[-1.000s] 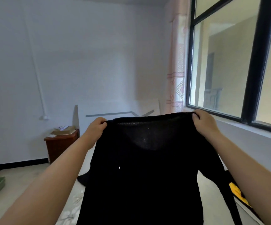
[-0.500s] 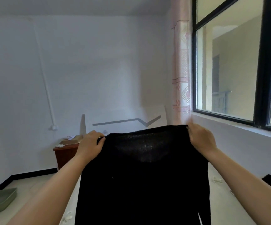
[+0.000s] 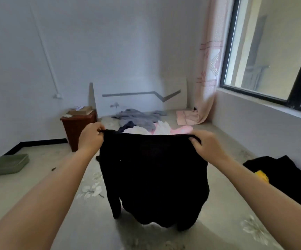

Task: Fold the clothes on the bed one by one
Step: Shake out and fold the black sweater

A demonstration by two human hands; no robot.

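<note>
We hold a black top [image 3: 153,174] up by its shoulders, left hand [image 3: 90,138] and right hand [image 3: 207,147] each pinching a corner, so it hangs flat (hem brushing the bed [image 3: 223,210]) for folding.

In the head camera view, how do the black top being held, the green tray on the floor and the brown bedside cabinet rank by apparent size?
1. black top, largest, though nearest the camera.
2. brown cabinet and green tray look about alike; I would not rank them.
</note>
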